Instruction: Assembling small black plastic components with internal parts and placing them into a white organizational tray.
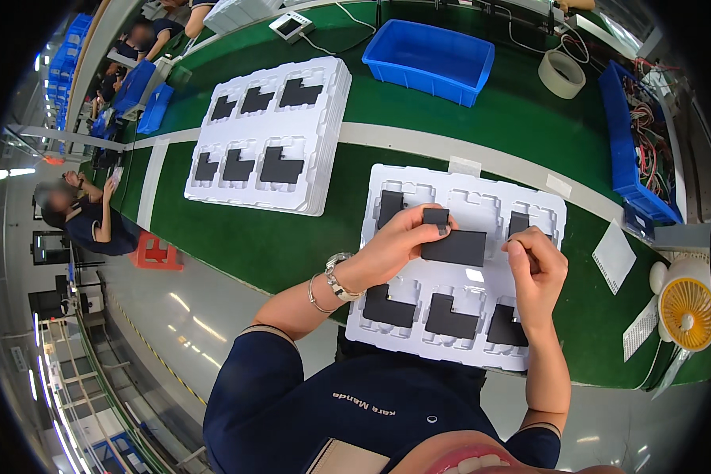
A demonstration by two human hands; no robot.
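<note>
1. Dark shirt (292,399) of the wearer lies nearest, at the table's near edge.
2. Green table (521,130) carries everything else listed.
3. Tray stack (261,130), white, stands left of the work, black parts in its top pockets.
4. White tray (498,286) lies under both hands. Its seated black parts (452,317) sit just beside them and seem the likeliest thing to get knocked.
5. Cable bin (620,150), far right, and blue bin (419,77), beyond the tray, stand apart from the hands, as does the fan (687,314).
6. Left hand (395,245) pinches the held part by its tab; right hand (539,265) has its fingers curled nearly together, whether on something small I cannot tell.
7. Tape roll (562,87) stands beyond, near the cable bin.
8. Held part (455,248), black, is above the tray's middle, hiding some of it. The step looks like two-handed handling; the next move calls for a steady left pinch.
</note>
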